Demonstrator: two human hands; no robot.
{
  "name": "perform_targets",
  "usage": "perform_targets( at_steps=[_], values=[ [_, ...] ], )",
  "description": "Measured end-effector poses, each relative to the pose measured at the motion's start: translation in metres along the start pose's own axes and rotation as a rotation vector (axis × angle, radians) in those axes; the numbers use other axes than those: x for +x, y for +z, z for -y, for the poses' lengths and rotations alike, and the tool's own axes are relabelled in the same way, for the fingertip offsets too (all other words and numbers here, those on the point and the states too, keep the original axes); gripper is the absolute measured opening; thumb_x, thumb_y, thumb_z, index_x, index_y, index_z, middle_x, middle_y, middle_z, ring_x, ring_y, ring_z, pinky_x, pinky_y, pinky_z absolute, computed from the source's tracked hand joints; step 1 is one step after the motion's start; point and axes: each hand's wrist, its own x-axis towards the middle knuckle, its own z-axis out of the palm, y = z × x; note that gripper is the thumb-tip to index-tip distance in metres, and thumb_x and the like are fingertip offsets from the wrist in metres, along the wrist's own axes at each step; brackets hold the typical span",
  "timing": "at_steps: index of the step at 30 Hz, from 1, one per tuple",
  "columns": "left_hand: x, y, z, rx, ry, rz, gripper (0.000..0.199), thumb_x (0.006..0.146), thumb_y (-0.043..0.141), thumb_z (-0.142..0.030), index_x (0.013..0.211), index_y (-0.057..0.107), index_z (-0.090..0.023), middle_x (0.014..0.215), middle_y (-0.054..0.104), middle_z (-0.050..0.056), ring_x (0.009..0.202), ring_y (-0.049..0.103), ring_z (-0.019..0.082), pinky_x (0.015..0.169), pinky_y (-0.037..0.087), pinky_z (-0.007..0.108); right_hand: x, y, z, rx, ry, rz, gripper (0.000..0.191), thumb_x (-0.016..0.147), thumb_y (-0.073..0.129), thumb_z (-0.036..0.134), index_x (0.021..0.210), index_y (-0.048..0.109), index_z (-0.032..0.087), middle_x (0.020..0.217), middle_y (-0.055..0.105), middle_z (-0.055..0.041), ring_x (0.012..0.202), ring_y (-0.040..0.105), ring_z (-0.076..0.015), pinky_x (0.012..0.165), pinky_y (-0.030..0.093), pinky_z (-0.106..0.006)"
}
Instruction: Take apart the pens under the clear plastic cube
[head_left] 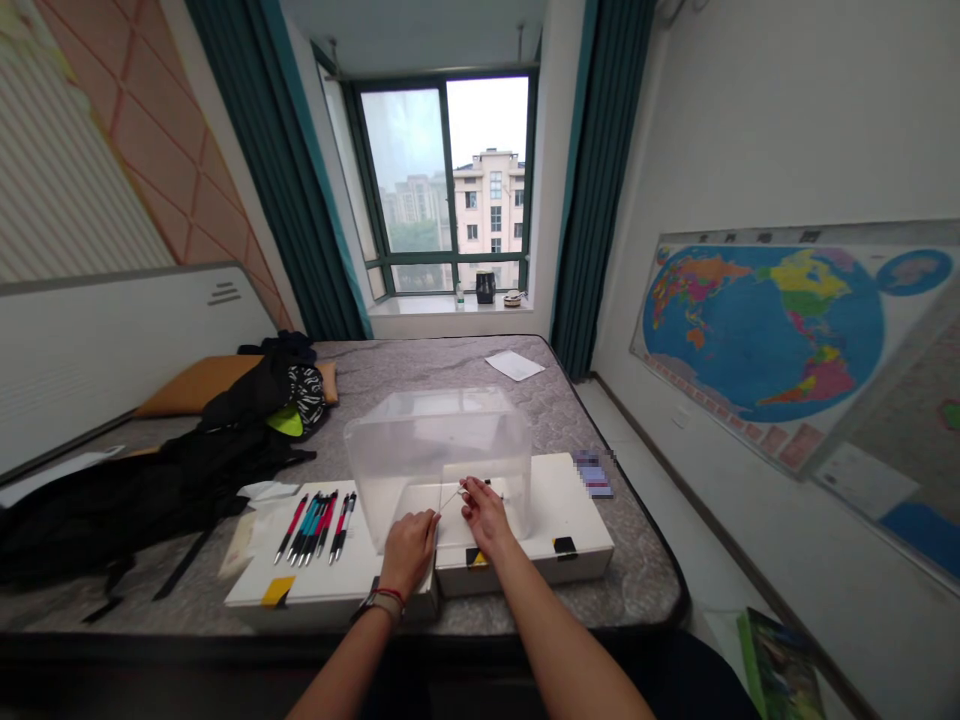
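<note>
My left hand (409, 550) is closed in front of the clear plastic bin, fingertips pinching one end of a thin pale strand (450, 498). Its other end runs up to my right hand (482, 512), whose fingers are pinched around it near a small piece too tiny to identify. The clear bin (442, 450) lies on its side behind both hands, across two white boxes (577, 510). Several pens (307, 525) in red, teal and black lie in a row on the left box, left of my left hand.
Black clothing or a bag (150, 480) and an orange cushion (199, 388) lie on the mattress at left. A paper sheet (514, 365) is farther back. A blurred flat item (594, 474) lies beyond the right box, near the mattress edge.
</note>
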Motion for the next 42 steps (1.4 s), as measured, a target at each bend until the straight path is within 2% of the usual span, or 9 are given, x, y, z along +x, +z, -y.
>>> perform_targets(
  at_steps=[7, 19, 27, 35, 42],
  values=[
    [-0.0002, 0.0005, -0.0006, 0.018, 0.005, 0.001, 0.036, 0.098, 0.027, -0.032, 0.083, 0.058, -0.021, 0.074, 0.062, 0.005, 0.074, 0.054, 0.020, 0.069, 0.034, 0.030, -0.0026, 0.0016, 0.0029, 0.052, 0.022, 0.031, 0.033, 0.060, 0.082, 0.032, 0.085, 0.065, 0.017, 0.086, 0.069, -0.0042, 0.062, 0.054, -0.0089, 0.047, 0.035, -0.018],
    [0.0000, -0.0026, -0.0042, -0.006, -0.004, 0.009, 0.039, 0.098, 0.024, -0.035, 0.084, 0.057, -0.022, 0.075, 0.062, 0.005, 0.076, 0.056, 0.020, 0.070, 0.036, 0.030, -0.0071, 0.0084, -0.0003, -0.147, 0.027, 0.164, 0.027, 0.059, 0.080, 0.032, 0.073, 0.066, 0.014, 0.070, 0.063, -0.0003, 0.055, 0.047, -0.0060, 0.046, 0.031, -0.017],
    [-0.0010, -0.0021, -0.0035, 0.006, -0.012, -0.014, 0.040, 0.098, 0.025, -0.037, 0.084, 0.058, -0.021, 0.073, 0.060, 0.005, 0.074, 0.054, 0.020, 0.069, 0.035, 0.030, -0.0049, 0.0059, -0.0023, -0.112, 0.063, 0.137, 0.028, 0.059, 0.081, 0.030, 0.077, 0.066, 0.014, 0.071, 0.062, 0.0000, 0.059, 0.050, -0.0068, 0.050, 0.036, -0.017],
    [-0.0018, 0.0011, 0.0010, -0.019, -0.041, -0.018, 0.039, 0.098, 0.025, -0.040, 0.103, 0.059, -0.022, 0.076, 0.062, 0.005, 0.072, 0.056, 0.020, 0.068, 0.036, 0.029, -0.0053, 0.0071, -0.0017, -0.097, 0.071, 0.125, 0.029, 0.057, 0.082, 0.029, 0.076, 0.066, 0.014, 0.073, 0.065, -0.0012, 0.058, 0.050, -0.0068, 0.050, 0.036, -0.017],
    [-0.0021, 0.0032, 0.0032, -0.059, -0.040, -0.010, 0.037, 0.098, 0.027, -0.040, 0.103, 0.058, -0.022, 0.076, 0.063, 0.005, 0.072, 0.057, 0.019, 0.068, 0.037, 0.028, -0.0044, 0.0081, -0.0038, -0.113, 0.001, 0.032, 0.031, 0.059, 0.080, 0.031, 0.080, 0.066, 0.014, 0.079, 0.067, -0.0031, 0.060, 0.051, -0.0072, 0.053, 0.039, -0.018]
  ],
)
